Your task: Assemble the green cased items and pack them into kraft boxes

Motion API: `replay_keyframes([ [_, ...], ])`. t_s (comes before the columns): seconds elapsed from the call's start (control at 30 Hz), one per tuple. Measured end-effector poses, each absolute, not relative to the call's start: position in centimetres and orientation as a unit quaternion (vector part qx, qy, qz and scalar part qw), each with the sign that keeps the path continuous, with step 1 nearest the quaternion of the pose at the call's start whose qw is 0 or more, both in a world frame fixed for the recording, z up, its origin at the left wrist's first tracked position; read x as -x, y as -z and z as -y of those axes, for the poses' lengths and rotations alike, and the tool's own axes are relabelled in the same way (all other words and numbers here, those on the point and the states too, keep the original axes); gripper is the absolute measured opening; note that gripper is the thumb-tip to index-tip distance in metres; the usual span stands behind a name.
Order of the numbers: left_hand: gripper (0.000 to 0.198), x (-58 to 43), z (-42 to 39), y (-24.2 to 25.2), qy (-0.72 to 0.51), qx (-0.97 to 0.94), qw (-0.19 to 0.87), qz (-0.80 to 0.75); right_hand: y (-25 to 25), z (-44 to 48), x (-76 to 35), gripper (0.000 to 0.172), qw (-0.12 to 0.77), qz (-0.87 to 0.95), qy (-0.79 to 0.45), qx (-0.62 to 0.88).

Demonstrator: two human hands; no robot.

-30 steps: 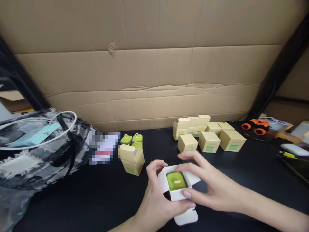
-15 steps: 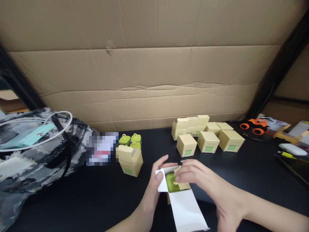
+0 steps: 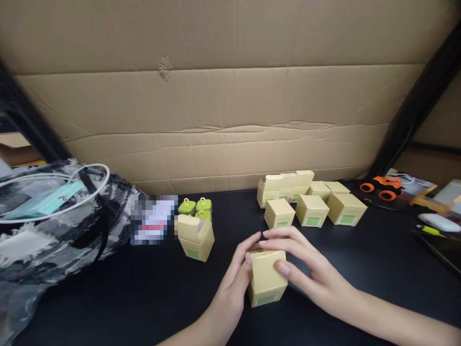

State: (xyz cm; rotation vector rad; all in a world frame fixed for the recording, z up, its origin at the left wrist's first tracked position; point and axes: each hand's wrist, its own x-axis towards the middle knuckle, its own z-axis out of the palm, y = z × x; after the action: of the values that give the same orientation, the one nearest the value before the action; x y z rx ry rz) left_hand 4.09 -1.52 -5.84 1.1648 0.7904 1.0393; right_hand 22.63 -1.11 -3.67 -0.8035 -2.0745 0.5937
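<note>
Between my hands at the near middle is a small tan cardboard box [image 3: 268, 283] with a green label on its front. Its lid flap is folded over the top, with a slim gap along the far edge. My left hand [image 3: 237, 276] wraps the box's left side, thumb at the lid's corner. My right hand [image 3: 306, 266] curves round the right side, thumb on the lid and fingers at the far edge. The green case inside is hidden from sight. An open tan box [image 3: 197, 242] stands to the left, in front of several green cases [image 3: 203, 205] with loops on top.
Closed tan boxes [image 3: 311, 211] stand at the back right, beside open-topped ones [image 3: 268, 188]. Farther right are an orange toy truck [image 3: 384, 187] and a white computer mouse [image 3: 437, 222]. A fringed grey fabric bundle [image 3: 36, 250] with a white cable lies left. Cardboard [image 3: 223, 96] walls the back.
The white-lined lid flap, which hung open toward me, now lies over the box top and covers the green case. My right hand has moved from inside the opening onto the lid.
</note>
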Motion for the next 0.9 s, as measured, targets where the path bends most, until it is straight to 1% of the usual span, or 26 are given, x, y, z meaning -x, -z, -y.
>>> replay_keyframes([
  [0.1, 0.036, -4.06, 1.51, 6.08, -0.456, -0.502, 0.646, -0.350, 3.81, 1.07, -22.38, 0.024, 0.395, 0.812, -0.272, 0.332],
  [0.23, 0.032, -4.01, 1.62, 5.79, -0.434, -0.524, 0.640, -0.357, 3.84, 1.27, -22.15, 0.031, 0.408, 0.789, -0.289, 0.357],
  [0.27, 0.031, -4.00, 1.65, 5.73, -0.432, -0.526, 0.638, -0.359, 3.81, 1.29, -22.08, 0.030, 0.414, 0.785, -0.289, 0.360],
  [0.37, 0.029, -4.01, 1.66, 5.75, -0.438, -0.523, 0.635, -0.361, 3.60, 1.21, -21.88, 0.017, 0.409, 0.779, -0.300, 0.368],
  [0.4, 0.030, -4.03, 1.62, 5.77, -0.443, -0.516, 0.640, -0.358, 3.53, 1.13, -21.82, 0.015, 0.403, 0.778, -0.306, 0.372],
  [0.57, 0.040, -4.29, 1.43, 5.50, -0.454, -0.471, 0.692, -0.305, 3.58, 0.73, -21.65, 0.020, 0.392, 0.765, -0.334, 0.387],
  [0.67, 0.032, -4.36, 1.43, 5.30, -0.446, -0.501, 0.671, -0.315, 3.85, 0.74, -21.61, 0.021, 0.393, 0.764, -0.333, 0.389],
  [0.77, 0.026, -4.29, 1.51, 5.30, -0.434, -0.520, 0.652, -0.341, 4.11, 0.82, -21.70, 0.020, 0.386, 0.790, -0.279, 0.386],
  [0.9, 0.026, -4.13, 1.63, 5.30, -0.427, -0.537, 0.622, -0.376, 3.82, 0.90, -22.08, 0.026, 0.329, 0.866, -0.098, 0.364],
])
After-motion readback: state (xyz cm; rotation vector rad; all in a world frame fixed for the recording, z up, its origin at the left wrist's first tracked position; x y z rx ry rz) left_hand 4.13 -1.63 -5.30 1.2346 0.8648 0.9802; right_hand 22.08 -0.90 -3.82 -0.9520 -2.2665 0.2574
